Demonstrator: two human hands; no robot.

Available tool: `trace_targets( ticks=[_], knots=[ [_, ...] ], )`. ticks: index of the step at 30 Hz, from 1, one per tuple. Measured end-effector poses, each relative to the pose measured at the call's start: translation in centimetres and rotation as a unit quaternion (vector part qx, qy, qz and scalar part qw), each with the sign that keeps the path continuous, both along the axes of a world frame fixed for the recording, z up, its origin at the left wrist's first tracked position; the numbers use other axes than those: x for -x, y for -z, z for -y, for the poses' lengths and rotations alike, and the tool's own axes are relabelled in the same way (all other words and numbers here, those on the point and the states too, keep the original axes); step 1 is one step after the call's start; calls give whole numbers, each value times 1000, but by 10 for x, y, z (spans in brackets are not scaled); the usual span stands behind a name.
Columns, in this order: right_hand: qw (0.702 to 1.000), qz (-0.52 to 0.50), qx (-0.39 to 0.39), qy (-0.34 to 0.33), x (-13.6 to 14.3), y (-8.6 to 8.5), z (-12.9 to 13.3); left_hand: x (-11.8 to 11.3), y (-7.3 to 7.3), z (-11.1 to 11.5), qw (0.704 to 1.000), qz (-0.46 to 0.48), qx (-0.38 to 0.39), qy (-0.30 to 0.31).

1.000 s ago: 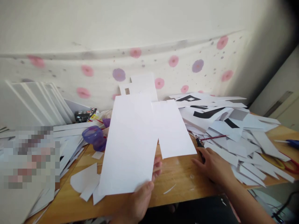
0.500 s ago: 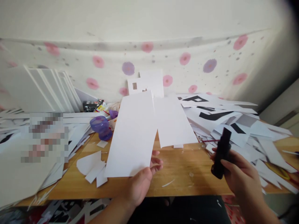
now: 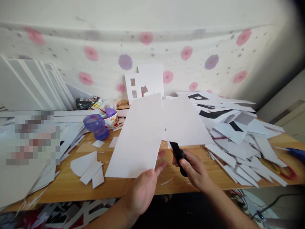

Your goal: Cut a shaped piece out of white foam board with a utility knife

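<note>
My left hand point(image 3: 144, 187) grips a tall white board point(image 3: 137, 143) by its lower right corner, thumb in front and fingers behind. The board is tilted up above the table. Another white sheet point(image 3: 187, 122) spreads out just to its right, and whether the two join at the top I cannot tell. In my right hand point(image 3: 194, 168) is a black utility knife point(image 3: 178, 156), its dark blade pointing up and left toward the lower edge of that sheet. The blade's tip appears close to the edge; contact cannot be made out.
Paper offcuts point(image 3: 238, 149) are heaped on the right, with red-and-yellow-handled scissors point(image 3: 287, 173) among them. To the left are a purple cup point(image 3: 96, 127), a patterned paper tub point(image 3: 111, 121) and small scraps point(image 3: 91, 171). White boards point(image 3: 30, 86) lean at the back left. Cut-out board point(image 3: 152, 78) stands against the wall.
My right hand has brought the utility knife leftward, from the right side to near the gap between the white pieces. My left hand still holds the board. The camera view has shifted slightly.
</note>
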State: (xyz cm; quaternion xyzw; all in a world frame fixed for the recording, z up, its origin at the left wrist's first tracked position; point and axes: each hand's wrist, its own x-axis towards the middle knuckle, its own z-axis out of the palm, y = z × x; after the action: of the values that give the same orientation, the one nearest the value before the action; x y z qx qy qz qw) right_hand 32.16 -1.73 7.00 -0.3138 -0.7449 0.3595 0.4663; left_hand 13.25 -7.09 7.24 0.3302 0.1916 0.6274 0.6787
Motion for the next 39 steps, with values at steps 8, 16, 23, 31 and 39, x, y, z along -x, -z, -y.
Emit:
trace_targets(
  ticks=[8, 16, 23, 31, 39],
  knots=[
    [999, 36, -37, 14, 2, -4, 0, -5, -4, -1, 1000, -8, 24, -3],
    [992, 60, -91, 65, 8, 8, -1, -4, -9, -2, 997, 65, 49, -14],
    [994, 42, -63, 83, 12, 16, -1, -6, -12, -2, 997, 6, 69, -24],
    [993, 16, -48, 110, 23, 17, -5, -3, -15, -2, 995, -86, 36, -37],
    [991, 32, -48, 122, 22, 24, -6, -4, -14, -1, 997, 13, 65, 38]
  ],
)
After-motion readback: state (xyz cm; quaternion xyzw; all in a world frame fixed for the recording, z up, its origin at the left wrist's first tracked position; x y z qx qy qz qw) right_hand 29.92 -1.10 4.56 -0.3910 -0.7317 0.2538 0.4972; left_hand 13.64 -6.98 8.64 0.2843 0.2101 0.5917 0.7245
